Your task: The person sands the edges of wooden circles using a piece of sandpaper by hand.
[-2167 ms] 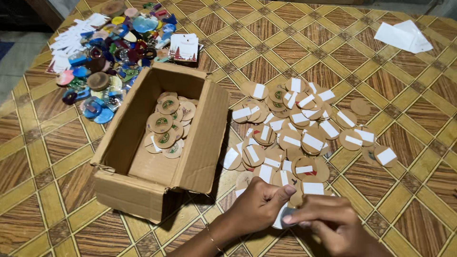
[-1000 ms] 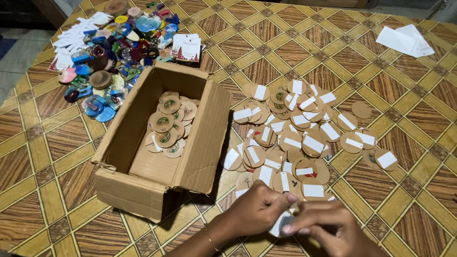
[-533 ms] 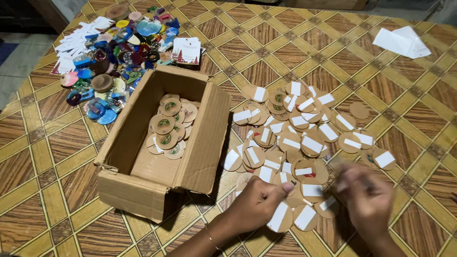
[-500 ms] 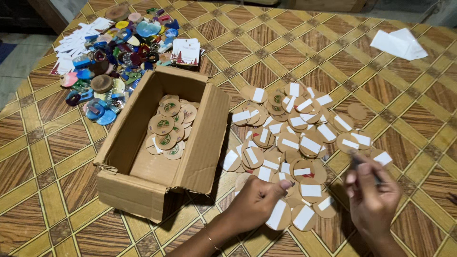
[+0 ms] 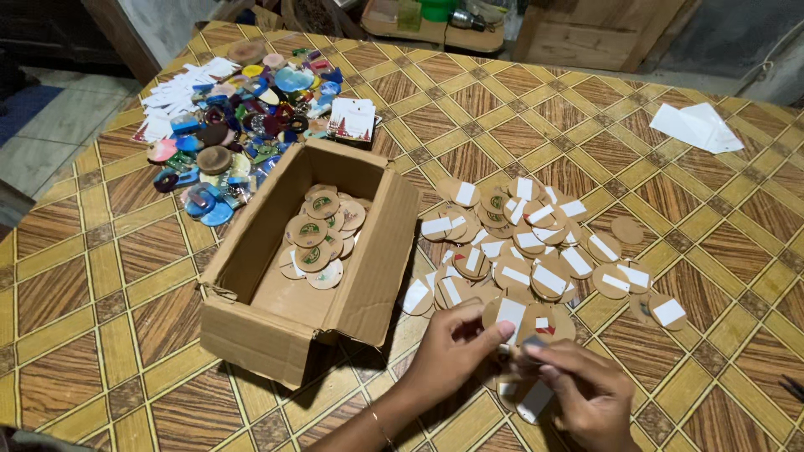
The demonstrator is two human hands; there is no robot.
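My left hand [image 5: 452,353] pinches a round wooden disc [image 5: 505,315] with a white strip stuck on it, at the near edge of the floor mat. My right hand [image 5: 586,389] is right beside it, fingers closed at the disc's lower edge, over more discs with white strips [image 5: 526,402]. Just beyond lies a spread pile of wooden discs with white strips [image 5: 528,243]. An open cardboard box [image 5: 260,314] to the left holds several printed wooden discs [image 5: 322,238].
A heap of colourful small items and white cards [image 5: 234,125] lies at the far left. White paper sheets [image 5: 695,125] lie at the far right. A dark thin object [image 5: 791,387] pokes in at the right edge. Wooden furniture stands along the back.
My right hand reached out to the right, then came back to meet my left hand. My left hand now holds a disc lifted off the floor.
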